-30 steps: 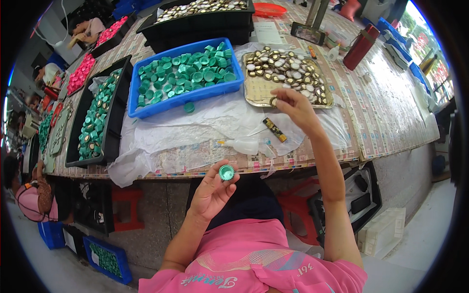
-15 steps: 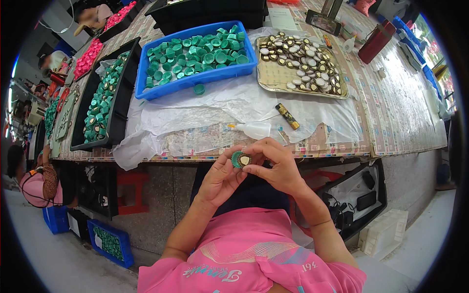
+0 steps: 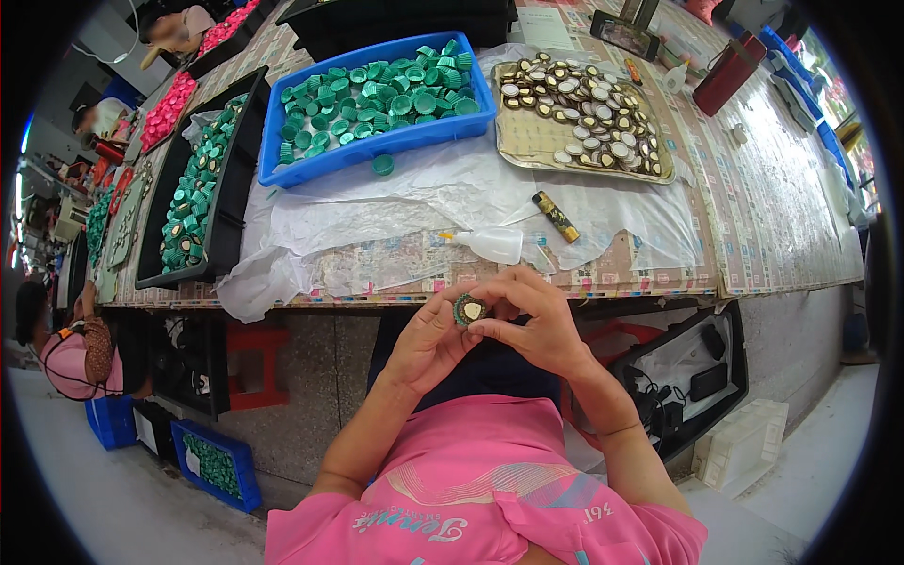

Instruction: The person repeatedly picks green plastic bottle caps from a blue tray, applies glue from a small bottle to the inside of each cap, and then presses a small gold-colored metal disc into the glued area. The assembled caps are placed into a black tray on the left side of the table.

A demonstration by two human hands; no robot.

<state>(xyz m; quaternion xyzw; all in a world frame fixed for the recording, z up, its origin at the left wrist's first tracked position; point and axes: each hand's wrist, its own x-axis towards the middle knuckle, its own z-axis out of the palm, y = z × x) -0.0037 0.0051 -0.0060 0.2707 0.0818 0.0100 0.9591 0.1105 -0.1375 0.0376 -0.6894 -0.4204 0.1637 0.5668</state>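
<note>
Before the table's near edge, my left hand (image 3: 421,344) has its fingers closed round a small green fluted cup (image 3: 459,311). A dark round piece with a cream centre (image 3: 474,310) sits in the mouth of this cup. My right hand (image 3: 537,320) pinches the piece's right side between thumb and fingers. On the table beyond, a blue bin (image 3: 330,164) holds many green cups, and one loose cup (image 3: 382,165) lies just in front of it. To its right, a metal tray (image 3: 527,134) carries many similar dark round pieces.
A white squeeze bottle (image 3: 497,245) and a black-and-gold tube (image 3: 556,217) lie on white sheeting near my hands. At left stands a black crate (image 3: 234,212) with filled green cups. A red flask (image 3: 730,73) stands far right. Another person (image 3: 80,353) is at the left.
The dark round piece has moved slightly left into the green cup and now covers most of its opening. Both hands stay nearly in place.
</note>
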